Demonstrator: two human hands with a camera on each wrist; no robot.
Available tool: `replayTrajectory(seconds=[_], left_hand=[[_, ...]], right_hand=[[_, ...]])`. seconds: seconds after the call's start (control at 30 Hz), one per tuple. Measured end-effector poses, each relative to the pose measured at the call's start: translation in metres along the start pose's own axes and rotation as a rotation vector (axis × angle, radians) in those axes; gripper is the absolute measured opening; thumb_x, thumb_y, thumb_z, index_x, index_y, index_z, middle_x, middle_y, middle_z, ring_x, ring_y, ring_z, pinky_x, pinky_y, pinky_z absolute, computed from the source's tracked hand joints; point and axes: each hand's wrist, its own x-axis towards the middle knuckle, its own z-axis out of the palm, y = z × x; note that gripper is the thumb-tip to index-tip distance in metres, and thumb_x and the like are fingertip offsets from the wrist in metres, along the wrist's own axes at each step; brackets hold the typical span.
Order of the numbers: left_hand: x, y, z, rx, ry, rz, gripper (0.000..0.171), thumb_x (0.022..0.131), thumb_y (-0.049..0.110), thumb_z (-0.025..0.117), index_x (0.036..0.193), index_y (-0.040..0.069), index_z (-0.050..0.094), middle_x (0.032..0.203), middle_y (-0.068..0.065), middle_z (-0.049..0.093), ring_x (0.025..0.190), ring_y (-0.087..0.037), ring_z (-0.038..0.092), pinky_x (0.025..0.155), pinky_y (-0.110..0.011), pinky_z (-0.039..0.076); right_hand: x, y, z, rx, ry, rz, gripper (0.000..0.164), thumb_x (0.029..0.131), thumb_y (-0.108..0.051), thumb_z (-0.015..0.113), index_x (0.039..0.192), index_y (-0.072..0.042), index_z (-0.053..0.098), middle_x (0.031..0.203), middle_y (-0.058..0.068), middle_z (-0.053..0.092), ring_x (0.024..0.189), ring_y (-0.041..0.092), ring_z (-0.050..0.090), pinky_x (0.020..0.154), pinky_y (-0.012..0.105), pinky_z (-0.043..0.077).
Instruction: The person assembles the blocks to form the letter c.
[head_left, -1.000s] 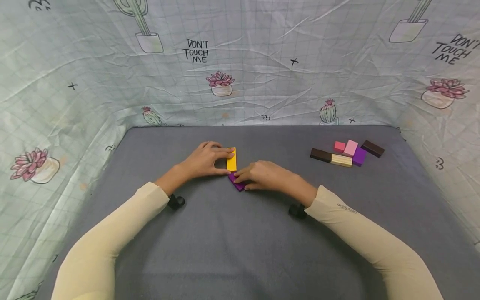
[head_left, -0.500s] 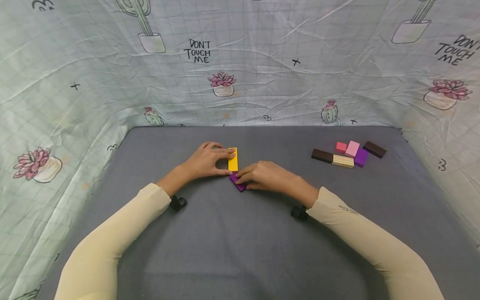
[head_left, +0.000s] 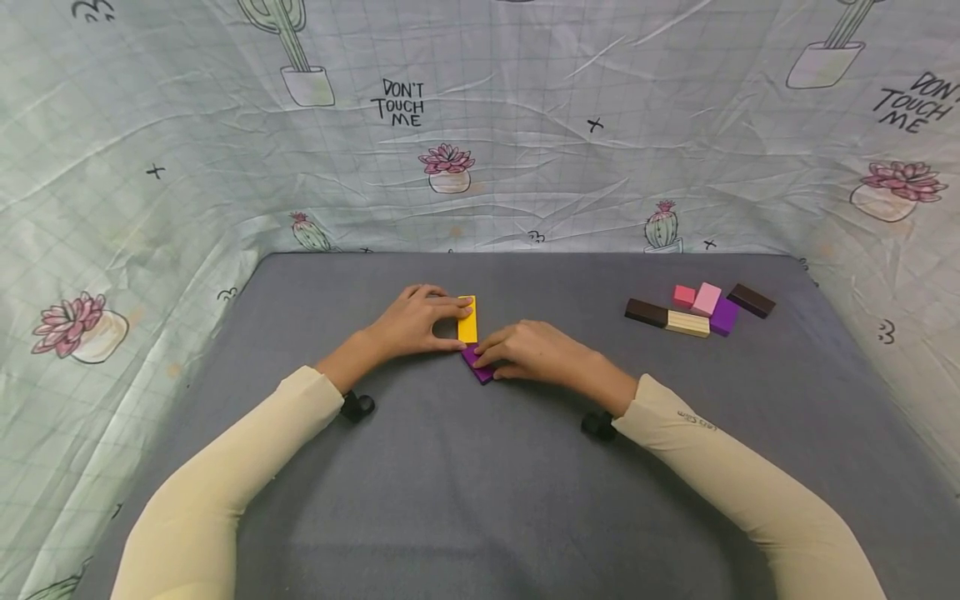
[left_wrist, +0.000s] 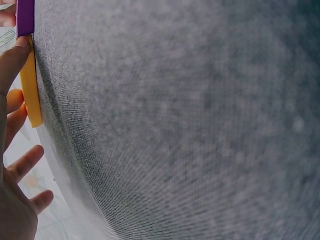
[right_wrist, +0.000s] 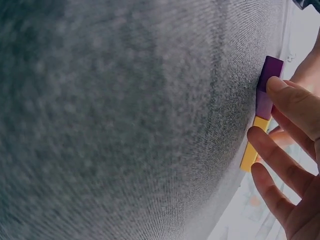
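Note:
A yellow block [head_left: 467,331] lies on the grey cloth, and the left hand [head_left: 405,325] holds it, fingers over its far part and thumb at its near end. Against that near end sits a purple block [head_left: 482,375], set at a slant. The right hand [head_left: 536,350] grips the purple block from the right with thumb and fingertips, which cover part of it. Seen from the left wrist, the yellow block [left_wrist: 31,95] and the purple block [left_wrist: 25,17] stand end to end. The right wrist view shows the right thumb on the purple block [right_wrist: 270,65].
At the back right, several blocks lie close together: two dark brown blocks [head_left: 646,312] [head_left: 752,301], a cream ridged one [head_left: 687,323], a purple one [head_left: 724,317], a pink one [head_left: 707,299] and a red one [head_left: 683,296]. A printed curtain [head_left: 525,167] rises behind the table.
The whole head view has shifted slightly. Both hands keep their holds on the yellow and purple blocks, with no other clear movement.

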Motion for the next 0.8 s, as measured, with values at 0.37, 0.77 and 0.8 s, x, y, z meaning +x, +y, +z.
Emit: replayTrajectory(seconds=[0.37,0.77,0.8], left_hand=[[-0.0002,0.0,-0.0007,0.011,-0.006,0.004,0.064,0.089,0.058,0.072,0.142,0.024,0.063,0.15,0.007,0.055,0.131,-0.03,0.047,0.115,-0.055,0.029],[-0.0001,-0.0013,0.0008,0.02,-0.002,0.006,0.064,0.089,0.059,0.072,0.143,0.025,0.062,0.148,0.006,0.056,0.131,-0.031,0.048,0.114,-0.056,0.03],[0.0001,-0.001,0.0004,0.02,-0.004,0.005,0.065,0.089,0.059,0.071,0.143,0.025,0.061,0.148,0.006,0.056,0.131,-0.032,0.048,0.114,-0.057,0.03]], right_hand=[[-0.0007,-0.0001,0.0016,-0.019,0.007,-0.016,0.03,0.092,-0.019,0.078,0.122,-0.016,0.075,0.129,0.001,0.069,0.115,0.019,0.066,0.094,0.037,0.056],[-0.0038,0.0013,-0.004,-0.023,0.027,-0.018,0.033,0.092,-0.022,0.078,0.124,-0.017,0.073,0.13,0.002,0.066,0.119,0.02,0.063,0.098,0.037,0.054],[-0.0059,0.0028,-0.0064,-0.02,0.038,-0.013,0.033,0.093,-0.022,0.078,0.124,-0.016,0.073,0.131,0.003,0.066,0.119,0.021,0.063,0.098,0.037,0.054]])
